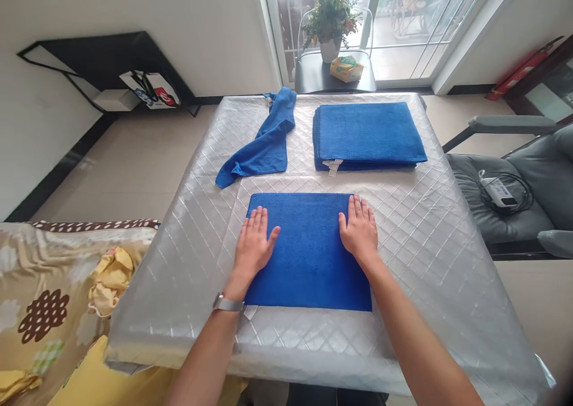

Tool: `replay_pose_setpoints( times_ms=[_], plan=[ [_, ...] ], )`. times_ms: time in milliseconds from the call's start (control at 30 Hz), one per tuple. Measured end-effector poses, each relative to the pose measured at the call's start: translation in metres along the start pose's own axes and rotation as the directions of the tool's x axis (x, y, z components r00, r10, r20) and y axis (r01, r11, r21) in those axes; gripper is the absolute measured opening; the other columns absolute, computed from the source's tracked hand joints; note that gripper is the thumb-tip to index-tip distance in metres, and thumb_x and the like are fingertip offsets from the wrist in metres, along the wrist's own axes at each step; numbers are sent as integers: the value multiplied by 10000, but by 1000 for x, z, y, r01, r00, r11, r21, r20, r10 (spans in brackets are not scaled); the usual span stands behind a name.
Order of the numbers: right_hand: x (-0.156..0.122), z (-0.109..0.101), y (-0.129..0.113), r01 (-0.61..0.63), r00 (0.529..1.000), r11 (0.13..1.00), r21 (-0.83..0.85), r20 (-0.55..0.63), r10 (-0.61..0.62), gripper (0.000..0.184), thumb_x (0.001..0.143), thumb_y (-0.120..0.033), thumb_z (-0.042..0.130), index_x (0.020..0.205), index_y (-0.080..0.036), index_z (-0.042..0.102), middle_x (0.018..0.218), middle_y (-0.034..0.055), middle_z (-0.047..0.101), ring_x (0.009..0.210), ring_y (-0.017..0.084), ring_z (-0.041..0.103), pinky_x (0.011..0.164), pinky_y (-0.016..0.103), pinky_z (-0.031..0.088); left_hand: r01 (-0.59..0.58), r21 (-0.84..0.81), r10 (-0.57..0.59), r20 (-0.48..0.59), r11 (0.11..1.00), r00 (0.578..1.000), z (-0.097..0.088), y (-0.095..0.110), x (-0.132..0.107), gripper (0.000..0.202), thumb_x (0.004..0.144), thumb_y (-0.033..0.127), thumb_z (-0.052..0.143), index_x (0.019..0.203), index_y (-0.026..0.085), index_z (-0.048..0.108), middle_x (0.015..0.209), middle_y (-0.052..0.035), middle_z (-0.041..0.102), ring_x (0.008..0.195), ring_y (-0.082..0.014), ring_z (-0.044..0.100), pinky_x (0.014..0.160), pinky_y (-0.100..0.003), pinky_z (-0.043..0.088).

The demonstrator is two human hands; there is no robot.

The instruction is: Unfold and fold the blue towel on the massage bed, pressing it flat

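A blue towel (308,257) lies flat in front of me, its edges close to straight. My left hand (256,239) rests palm down on its left edge, fingers stretched out and thumb apart. On the opposite edge, my right hand (359,227) lies flat too, fingers extended. Neither hand grips anything. A small white tag (250,311) pokes out at the towel's near left corner. Beyond it, to the right, sits a stack of folded blue towels (369,132) with white labels at the front. A crumpled blue towel (264,146) stretches loosely at the far left.
A silver quilted cover (192,263) spreads over the table. Behind it, a chair (308,77) bears a potted plant (330,49) and a yellow packet (347,69). A grey armchair (478,227) holding a cabled white device (498,192) stands right; patterned bedding (67,274) is at left.
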State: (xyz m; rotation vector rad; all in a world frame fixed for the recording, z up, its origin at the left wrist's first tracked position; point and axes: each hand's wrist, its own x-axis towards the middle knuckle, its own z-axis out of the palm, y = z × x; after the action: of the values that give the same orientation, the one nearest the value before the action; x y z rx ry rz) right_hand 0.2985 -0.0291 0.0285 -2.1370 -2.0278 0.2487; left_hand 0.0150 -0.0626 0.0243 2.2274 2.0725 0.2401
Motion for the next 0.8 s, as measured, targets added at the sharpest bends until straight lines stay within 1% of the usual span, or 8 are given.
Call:
replay_pose_setpoints(
  times_ms=[100,267,367,500,600,667,733,800],
  plan=[
    [1,2,0,7,1000,1000,-1,-22,-7,660,1062,-420,237,1615,-62,265,1694,105,248,1572,260,200,1288,446,165,37,-7,-37,-21,999,999,2,-26,-9,825,1028,630,134,1611,58,244,1681,-177,258,1569,-289,223,1280,-506,223],
    [0,3,4,51,991,999,17,-123,-49,620,1056,-370,277,1625,-123,269,1682,120,287,1562,253,238,1265,480,236,35,-41,-35,-6,999,999,2,-34,-14,808,1030,631,139,1623,88,221,1687,-175,244,1570,-288,217,1280,-517,220],
    [-16,-5,8,90,972,996,8,-218,-86,607,1048,-305,300,1629,-136,261,1679,132,292,1564,260,232,1261,503,238,32,-94,-31,12,995,999,-10,-39,-29,778,1037,617,156,1630,115,204,1685,-178,248,1567,-287,226,1278,-546,212],
    [-56,-21,5,104,984,994,-23,-145,-106,618,1051,-290,302,1645,-151,204,1668,115,327,1561,267,239,1256,508,249,78,-226,-95,-65,971,993,-37,-40,-66,663,1072,508,204,1644,177,152,1694,-148,244,1573,-252,207,1281,-539,223],
    [-84,-23,-1,104,991,994,-37,-79,-107,625,1063,-321,285,1653,-159,155,1680,105,298,1570,274,210,1255,513,241,20,-269,-43,-80,963,996,-47,-9,-81,623,1081,445,247,1648,213,136,1697,-121,249,1571,-233,216,1276,-513,265],
    [-94,-15,-2,95,993,995,-43,-69,-97,629,1070,-342,277,1654,-156,140,1683,102,287,1572,277,200,1257,516,228,-113,-256,106,-40,960,994,-44,30,-76,635,1077,447,286,1645,194,156,1689,-116,275,1570,-229,219,1275,-491,279],
    [-99,-5,-1,79,994,996,-48,-77,-83,628,1072,-353,281,1650,-141,155,1680,103,294,1571,277,203,1260,513,217,-261,-240,268,-2,935,963,-34,77,-63,665,1066,475,320,1632,148,203,1676,-121,302,1572,-225,208,1280,-457,277],
    [-100,3,1,73,994,996,-51,-81,-77,618,1070,-340,293,1642,-129,193,1675,103,306,1573,275,195,1266,507,207,-358,-235,372,19,904,928,-20,122,-47,690,1056,507,331,1610,101,261,1673,-124,301,1574,-220,196,1288,-426,260]
  ],
)
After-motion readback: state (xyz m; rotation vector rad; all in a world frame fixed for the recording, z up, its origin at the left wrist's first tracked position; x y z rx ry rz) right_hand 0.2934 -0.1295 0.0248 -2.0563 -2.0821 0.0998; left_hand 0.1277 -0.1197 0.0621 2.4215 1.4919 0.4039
